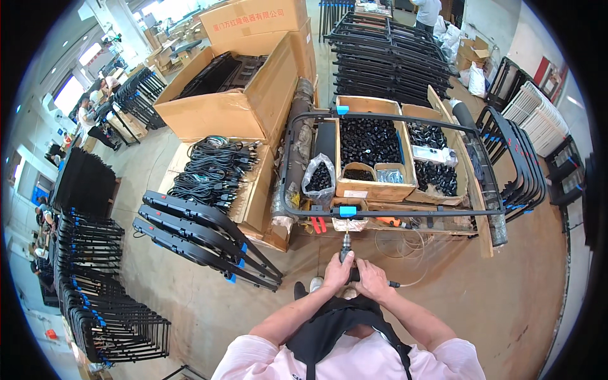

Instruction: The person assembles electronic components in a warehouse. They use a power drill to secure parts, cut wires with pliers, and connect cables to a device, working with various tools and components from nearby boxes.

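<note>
Both my hands hold an air drill (346, 244) in front of my body, its chuck and bit pointing away from me. My left hand (337, 272) is closed around the front of the drill's body. My right hand (373, 279) wraps its rear and handle, where a hose comes out to the right. The bit reaches up to the near bar of a large black rectangular frame (411, 214), at a blue piece (348, 211) on that bar; whether it touches cannot be seen. A second blue piece (342, 110) sits on the far bar. The frame lies across a bench over boxes of parts.
Under the frame stand a carton of black plastic parts (370, 142), a bag of black pieces (318, 177) and red-handled pliers (318, 224). Cable bundles (212, 168) and leaning black frames (196, 237) are at left. More frames (516, 164) stand right. A clear hose (421, 253) loops down.
</note>
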A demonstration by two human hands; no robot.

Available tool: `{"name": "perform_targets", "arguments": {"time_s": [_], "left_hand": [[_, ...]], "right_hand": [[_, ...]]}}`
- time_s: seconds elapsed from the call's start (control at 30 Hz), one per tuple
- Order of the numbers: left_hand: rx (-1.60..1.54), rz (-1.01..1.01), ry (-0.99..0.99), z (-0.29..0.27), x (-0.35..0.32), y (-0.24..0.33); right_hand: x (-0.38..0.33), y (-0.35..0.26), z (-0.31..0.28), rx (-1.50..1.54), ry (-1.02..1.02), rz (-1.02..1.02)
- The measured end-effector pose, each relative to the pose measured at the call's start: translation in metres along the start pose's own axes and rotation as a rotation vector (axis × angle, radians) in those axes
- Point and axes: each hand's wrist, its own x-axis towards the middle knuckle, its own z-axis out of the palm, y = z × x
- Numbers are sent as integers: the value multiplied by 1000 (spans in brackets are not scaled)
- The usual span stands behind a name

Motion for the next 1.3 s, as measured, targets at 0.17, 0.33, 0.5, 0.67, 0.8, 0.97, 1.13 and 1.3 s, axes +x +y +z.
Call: {"name": "perform_targets", "arguments": {"time_s": [0.17, 0.33, 0.5, 0.67, 0.8, 0.97, 1.13, 1.3], "left_hand": [[-9, 17, 41, 5, 0, 16], [23, 9, 17, -2, -1, 17], [54, 20, 38, -3, 2, 17], [78, 13, 24, -8, 1, 31], [71, 7, -4, -6, 8, 29], [87, -31, -16, -6, 12, 38], [113, -34, 17, -4, 15, 40], [121, -72, -9, -6, 20, 46]], "right_hand": [[6, 10, -9, -7, -24, 12], [5, 10, -3, 20, -21, 10], [8, 10, -4, 42, -9, -14], [11, 15, -1, 53, -22, 13], [15, 18, -2, 55, 3, 9], [18, 17, -9, 42, -10, 5], [24, 18, -10, 10, -41, 35], [30, 16, -13, -19, -67, 85]]}}
